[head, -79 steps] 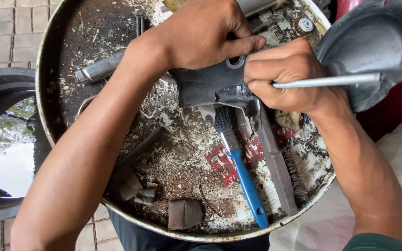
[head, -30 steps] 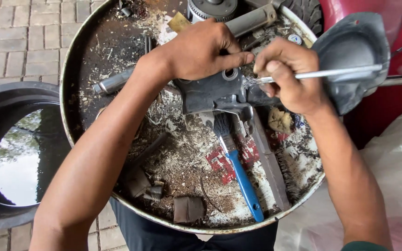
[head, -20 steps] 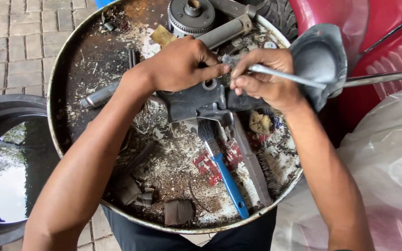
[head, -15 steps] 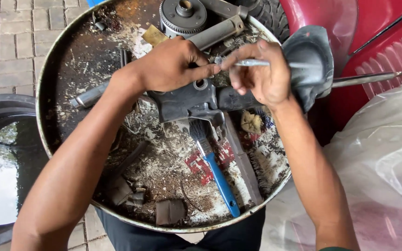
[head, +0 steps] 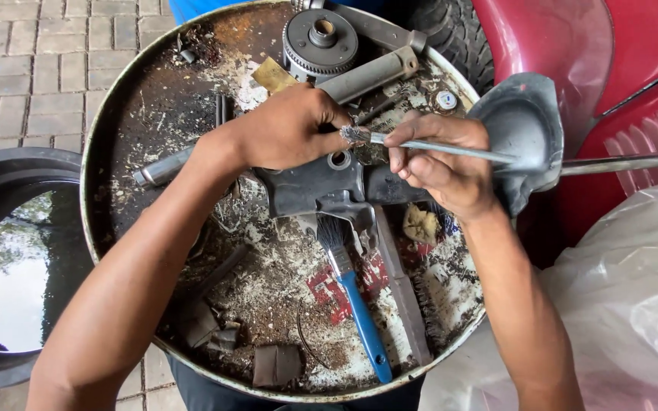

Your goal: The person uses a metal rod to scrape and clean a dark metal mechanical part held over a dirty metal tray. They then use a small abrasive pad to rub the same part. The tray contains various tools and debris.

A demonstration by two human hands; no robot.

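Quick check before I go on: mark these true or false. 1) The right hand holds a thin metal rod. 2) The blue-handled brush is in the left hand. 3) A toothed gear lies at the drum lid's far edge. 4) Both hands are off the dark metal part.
1) True: the right hand grips the thin metal rod.
2) False: the blue-handled brush lies loose on the drum lid.
3) True: the toothed gear sits there.
4) False: the left hand rests on the dark metal part.

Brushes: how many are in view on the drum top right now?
2. A thin wire brush in the right hand; a blue-handled paintbrush lying below the dark metal part. Others may be hidden.
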